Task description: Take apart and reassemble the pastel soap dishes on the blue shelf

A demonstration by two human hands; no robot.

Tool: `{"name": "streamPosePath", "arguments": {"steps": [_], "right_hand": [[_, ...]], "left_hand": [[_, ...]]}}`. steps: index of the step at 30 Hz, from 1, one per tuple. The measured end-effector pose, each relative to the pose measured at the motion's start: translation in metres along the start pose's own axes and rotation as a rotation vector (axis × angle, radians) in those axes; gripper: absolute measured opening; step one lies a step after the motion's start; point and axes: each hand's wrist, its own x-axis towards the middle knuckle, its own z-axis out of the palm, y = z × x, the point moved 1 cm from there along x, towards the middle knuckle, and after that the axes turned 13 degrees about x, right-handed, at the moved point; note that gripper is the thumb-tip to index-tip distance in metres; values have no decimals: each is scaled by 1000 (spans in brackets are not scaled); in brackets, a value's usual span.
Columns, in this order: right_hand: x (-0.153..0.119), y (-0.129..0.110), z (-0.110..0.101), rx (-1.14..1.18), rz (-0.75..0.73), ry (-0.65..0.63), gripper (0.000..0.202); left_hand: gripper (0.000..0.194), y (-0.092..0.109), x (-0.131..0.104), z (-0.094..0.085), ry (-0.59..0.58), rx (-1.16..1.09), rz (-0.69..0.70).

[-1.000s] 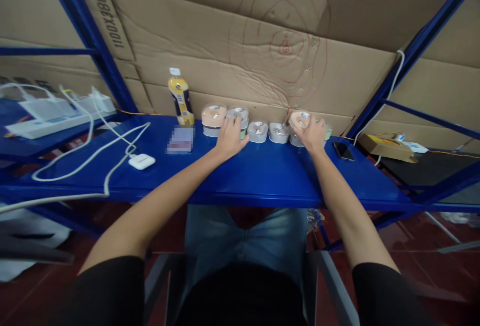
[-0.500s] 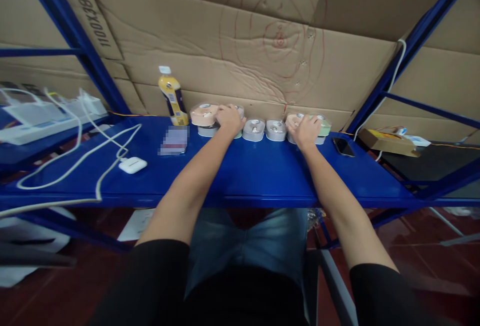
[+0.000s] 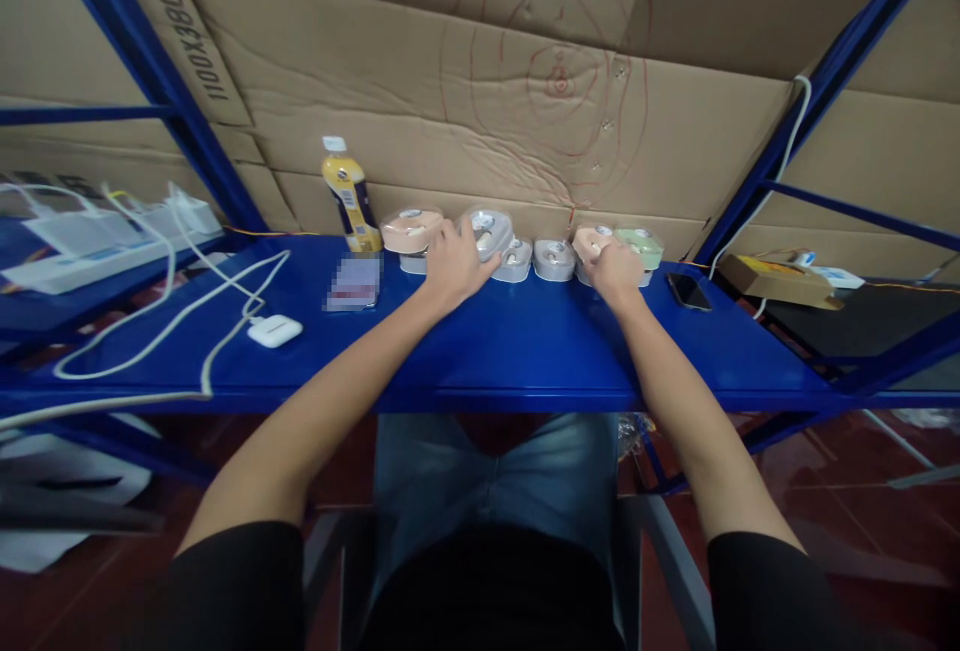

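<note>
My left hand (image 3: 453,265) is closed round a small grey rounded box with a clear lid (image 3: 489,229). That box is raised and tilted above the row. My right hand (image 3: 616,271) has its fingers wrapped on a peach box (image 3: 591,239), which is stacked on another box. Beside it sits a green box (image 3: 639,245) on the right-hand stack. Between my hands stand a grey box (image 3: 514,261) and a second grey box (image 3: 553,260) on the blue table (image 3: 525,341). Left of my left hand, a peach box (image 3: 411,231) lies on top of a grey one.
A yellow drink bottle (image 3: 349,201) stands at the back left, near a blurred flat item (image 3: 354,283). White earbud case (image 3: 275,331) and cables (image 3: 161,321) lie leftward. On the right are a phone (image 3: 688,291) and an open carton (image 3: 780,281). Cardboard (image 3: 360,81) walls the back.
My left hand has moved slightly, and the grey box in it now shows higher and further right, tilted. My right hand stays at the peach box, with its fingers slightly lower.
</note>
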Motion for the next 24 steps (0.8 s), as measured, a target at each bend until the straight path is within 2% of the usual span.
{"name": "streamPosePath", "arguments": {"steps": [3,7,10,12,15,18,19,21,24], "right_hand": [[-1,-3,1,-59,98,-1,39],[-4,-7,-7,-84,126,9,39],[-8,-9,-11,-9,57,84,39],[-14,-13,-9,144,-74,88,47],[-29,-26,5,462,-395,-99,56],[-47,-44,24,577,-646,-363,97],[-53,-49,29,565,-678,-428,108],[-61,-57,37,522,-681,-499,117],[-67,-61,39,471,-635,-499,110]], "left_hand": [[79,-11,-23,2,-23,-108,99],[80,-21,-42,13,-64,-216,273],[79,-24,-44,20,-99,-313,448],[79,-26,-43,25,-131,-379,530],[83,-28,-39,33,-171,-446,574],[94,-30,-35,43,-179,-538,589],[99,-31,-34,46,-181,-578,596],[108,-33,-33,52,-190,-656,597],[116,-35,-32,56,-229,-717,563]]}}
